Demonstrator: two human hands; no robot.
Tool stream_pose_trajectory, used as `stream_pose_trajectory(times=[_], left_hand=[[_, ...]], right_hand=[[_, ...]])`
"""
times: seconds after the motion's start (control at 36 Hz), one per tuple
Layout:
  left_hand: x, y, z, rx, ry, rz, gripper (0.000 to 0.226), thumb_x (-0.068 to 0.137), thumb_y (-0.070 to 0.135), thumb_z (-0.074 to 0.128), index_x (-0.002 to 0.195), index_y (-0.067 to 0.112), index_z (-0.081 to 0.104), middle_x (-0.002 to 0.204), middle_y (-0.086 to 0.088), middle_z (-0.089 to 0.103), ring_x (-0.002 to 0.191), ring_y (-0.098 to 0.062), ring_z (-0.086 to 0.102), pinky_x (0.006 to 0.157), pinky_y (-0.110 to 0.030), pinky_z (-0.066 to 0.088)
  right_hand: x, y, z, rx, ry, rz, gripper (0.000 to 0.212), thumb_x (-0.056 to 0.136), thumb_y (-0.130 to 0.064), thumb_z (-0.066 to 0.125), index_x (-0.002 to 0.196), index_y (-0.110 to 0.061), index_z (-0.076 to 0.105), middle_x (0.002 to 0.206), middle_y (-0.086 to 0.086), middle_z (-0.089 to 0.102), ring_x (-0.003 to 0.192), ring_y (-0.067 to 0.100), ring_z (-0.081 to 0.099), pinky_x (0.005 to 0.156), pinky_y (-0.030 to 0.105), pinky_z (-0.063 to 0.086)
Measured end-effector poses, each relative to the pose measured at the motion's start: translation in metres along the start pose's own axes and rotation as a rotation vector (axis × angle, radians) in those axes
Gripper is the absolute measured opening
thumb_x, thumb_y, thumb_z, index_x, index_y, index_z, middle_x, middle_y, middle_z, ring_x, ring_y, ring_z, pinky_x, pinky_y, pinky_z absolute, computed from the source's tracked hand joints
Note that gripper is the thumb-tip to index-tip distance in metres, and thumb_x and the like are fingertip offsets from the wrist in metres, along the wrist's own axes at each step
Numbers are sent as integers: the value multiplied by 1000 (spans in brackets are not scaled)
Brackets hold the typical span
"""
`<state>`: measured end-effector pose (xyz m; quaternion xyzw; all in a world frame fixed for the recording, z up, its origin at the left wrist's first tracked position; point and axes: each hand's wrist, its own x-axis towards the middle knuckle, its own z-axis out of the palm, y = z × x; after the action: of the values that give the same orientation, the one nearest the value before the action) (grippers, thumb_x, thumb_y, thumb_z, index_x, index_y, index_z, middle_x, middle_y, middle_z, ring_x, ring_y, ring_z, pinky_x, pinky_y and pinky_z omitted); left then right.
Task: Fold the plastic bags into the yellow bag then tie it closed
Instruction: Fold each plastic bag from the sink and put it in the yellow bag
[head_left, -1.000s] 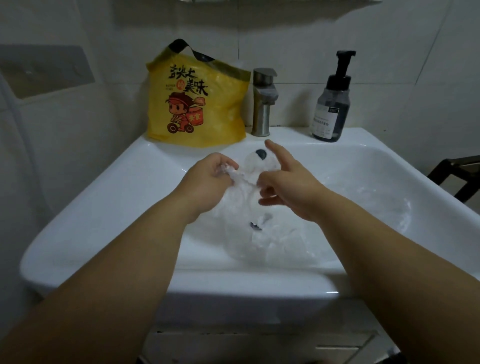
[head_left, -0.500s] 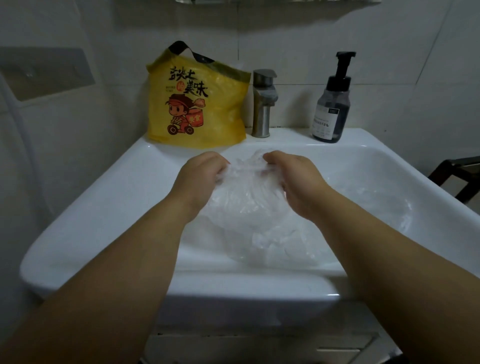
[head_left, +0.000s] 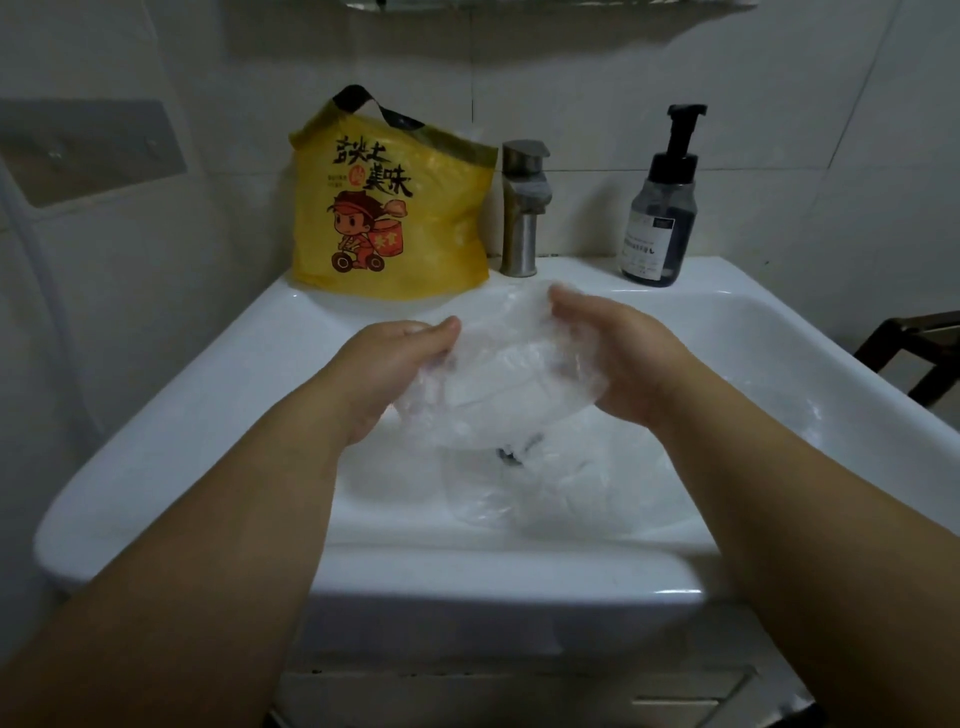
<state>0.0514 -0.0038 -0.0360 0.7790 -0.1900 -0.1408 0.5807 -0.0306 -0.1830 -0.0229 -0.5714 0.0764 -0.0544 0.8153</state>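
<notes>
Over the sink (head_left: 156, 415), our left hand (head_left: 400, 364) and right hand (head_left: 623, 358) each grip an edge of a clear bag (head_left: 498, 384), apparently bunching it small enough for the yellow bag (head_left: 389, 218) propped far left beside the tap (head_left: 522, 208).

Bathroom: washbasin (head_left: 156, 431), tap (head_left: 522, 208), tiled walls (head_left: 779, 78)

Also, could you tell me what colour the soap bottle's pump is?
The pump is black, seen best in the head view.
</notes>
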Motion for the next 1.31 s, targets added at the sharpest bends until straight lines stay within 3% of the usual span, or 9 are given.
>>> stream_pose_trajectory(times=[0.14, 0.25, 0.33, 0.5, 0.75, 0.92, 1.0, 1.08, 1.31], left_hand=[[0, -11, 6, 380, -156, 17, 21, 89, 37, 67, 98, 18, 72, 95, 0, 68, 89, -15, 60, 81, -27, 49], [-2, 0, 11, 147, -95, 58, 65, 78, 29, 75, 138, 21, 51, 133, 8, 54, 126, -11, 49, 105, -34, 40], [-2, 5, 15, -91, -205, -17, 59, 72, 43, 60, 125, 17, 61, 119, 0, 68, 115, -18, 61, 106, -45, 41], [-3, -2, 28, 63, -276, 2, 33, 96, 43, 55, 116, 19, 67, 119, -7, 68, 116, -26, 61, 106, -48, 42], [1, -3, 24, -95, -190, 57, 22, 95, 27, 60, 108, 12, 70, 96, -5, 74, 83, -18, 70, 68, -28, 55], [5, 0, 13, -276, 147, 197, 23, 98, 31, 54, 76, 23, 54, 47, 22, 56, 47, 6, 53, 41, -9, 38], [8, -1, 16, -322, 163, 174, 13, 97, 32, 57, 88, 24, 62, 76, 15, 71, 74, -6, 69, 64, -24, 56], [9, 1, 14, -428, 159, 135, 11, 96, 33, 58, 100, 25, 64, 102, 2, 72, 96, -18, 70, 82, -36, 57], [6, 11, 3, -670, 176, 57, 22, 94, 39, 58, 86, 18, 57, 47, 10, 62, 39, -4, 57, 34, -10, 36]], right_hand=[[-1, 0, 3, 27, 63, -50, 30, 98, -33, 49, 94, -7, 64, 82, 9, 69, 73, 20, 67, 70, 31, 56], [-1, 7, 8, -211, 150, -119, 24, 96, -33, 55, 89, -10, 60, 80, 8, 61, 71, 20, 59, 65, 28, 52], [-2, 7, 12, -243, 139, -130, 28, 94, -33, 56, 95, -5, 60, 77, 11, 58, 64, 23, 56, 56, 24, 51], [-3, 5, 13, -243, 73, -73, 35, 92, -44, 55, 82, -11, 62, 79, 13, 64, 76, 32, 58, 72, 32, 52], [2, 5, 10, -77, 134, -75, 40, 91, -43, 58, 112, -9, 61, 93, 12, 74, 89, 28, 72, 79, 38, 58], [8, 13, 3, -24, -47, 195, 103, 62, -68, 64, 147, -24, 26, 139, 19, 47, 126, 40, 48, 101, 53, 43], [11, 24, 15, -145, -67, 160, 53, 82, -45, 66, 116, -5, 58, 98, 8, 69, 89, 24, 66, 84, 38, 54], [17, 21, 19, 110, 55, 9, 21, 99, -22, 49, 81, -11, 53, 51, -5, 54, 44, 9, 50, 55, 24, 47], [15, 5, 2, 459, 140, -17, 30, 99, -31, 46, 76, -12, 52, 80, 6, 58, 80, 23, 56, 88, 35, 49]])
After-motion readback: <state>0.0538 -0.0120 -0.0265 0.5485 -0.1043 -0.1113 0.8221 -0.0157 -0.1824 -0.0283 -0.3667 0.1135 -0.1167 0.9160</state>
